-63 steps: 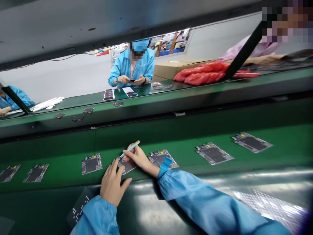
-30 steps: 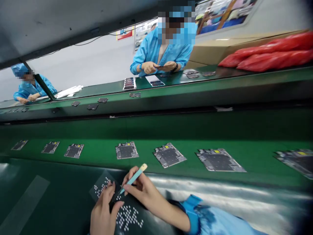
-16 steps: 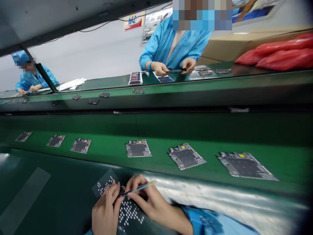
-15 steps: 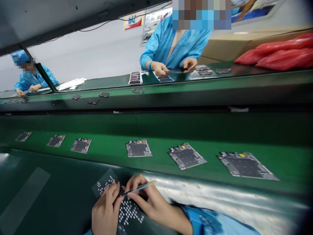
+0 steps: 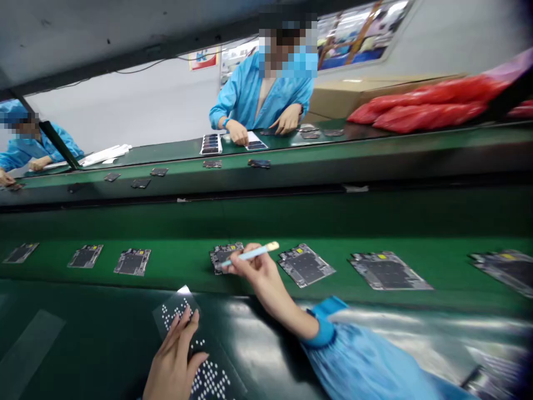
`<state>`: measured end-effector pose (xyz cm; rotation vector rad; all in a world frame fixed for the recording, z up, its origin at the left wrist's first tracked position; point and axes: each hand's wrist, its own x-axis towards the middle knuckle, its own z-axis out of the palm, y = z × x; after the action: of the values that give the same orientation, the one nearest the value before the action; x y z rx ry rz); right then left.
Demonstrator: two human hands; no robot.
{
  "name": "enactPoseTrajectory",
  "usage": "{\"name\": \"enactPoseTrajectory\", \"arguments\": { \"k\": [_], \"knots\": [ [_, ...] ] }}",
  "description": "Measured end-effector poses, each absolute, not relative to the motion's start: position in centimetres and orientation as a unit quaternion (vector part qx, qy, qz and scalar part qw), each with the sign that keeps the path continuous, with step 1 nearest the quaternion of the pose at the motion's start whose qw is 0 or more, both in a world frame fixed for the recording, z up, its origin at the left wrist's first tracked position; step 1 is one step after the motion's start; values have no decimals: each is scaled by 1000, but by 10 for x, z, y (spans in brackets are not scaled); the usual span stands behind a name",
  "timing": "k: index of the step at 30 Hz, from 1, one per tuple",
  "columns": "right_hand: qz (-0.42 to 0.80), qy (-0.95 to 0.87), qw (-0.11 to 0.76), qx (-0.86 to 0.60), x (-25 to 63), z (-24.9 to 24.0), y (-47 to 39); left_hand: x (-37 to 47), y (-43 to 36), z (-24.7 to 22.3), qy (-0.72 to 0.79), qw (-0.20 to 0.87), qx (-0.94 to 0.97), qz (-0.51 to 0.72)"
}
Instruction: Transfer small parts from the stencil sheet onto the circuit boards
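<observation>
My right hand [image 5: 266, 280] is over the green belt [image 5: 179, 233], pinching a slim light-blue tool [image 5: 253, 253] with a cream-coloured back end. The tool's front end points left, over a circuit board [image 5: 217, 256] with a dark square face; my fingers cover that board's right part. Whether the tip touches the board I cannot tell. On the dark green bench, my left hand [image 5: 170, 358] lies with fingers stretched across a clear sheet of small white dot stickers [image 5: 212, 382]. Part of the sheet is hidden under that hand.
More circuit boards lie along the belt, including one [image 5: 306, 265] right of my hand and one [image 5: 132, 262] to its left. A clear strip [image 5: 31, 350] is on the bench. Across the belt, a co-worker in blue [image 5: 266, 94] handles parts near red bags [image 5: 433, 105].
My right hand has moved from the dot sheet up and forward to a board on the belt, carrying the tool. My left hand stays at the sheet, fingers flatter. The view has shifted right.
</observation>
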<state>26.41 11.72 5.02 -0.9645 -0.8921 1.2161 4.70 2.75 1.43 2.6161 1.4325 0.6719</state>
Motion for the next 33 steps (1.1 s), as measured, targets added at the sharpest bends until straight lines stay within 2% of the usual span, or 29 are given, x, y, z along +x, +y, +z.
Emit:
{"name": "enactPoseTrajectory", "arguments": {
  "k": [6,13,26,30,33],
  "knots": [
    [493,-364,626,-482,301,28,174,93,77,48,438,48,872,211],
    [487,-377,619,-488,305,13,174,143,137,36,399,81,896,177],
    [464,-368,634,-498,323,14,168,165,139,29,386,83,901,181],
    [432,-333,672,-500,330,23,168,172,143,29,366,88,908,185],
    [408,-303,713,-483,337,42,168,165,138,45,354,96,908,201]
  ]
}}
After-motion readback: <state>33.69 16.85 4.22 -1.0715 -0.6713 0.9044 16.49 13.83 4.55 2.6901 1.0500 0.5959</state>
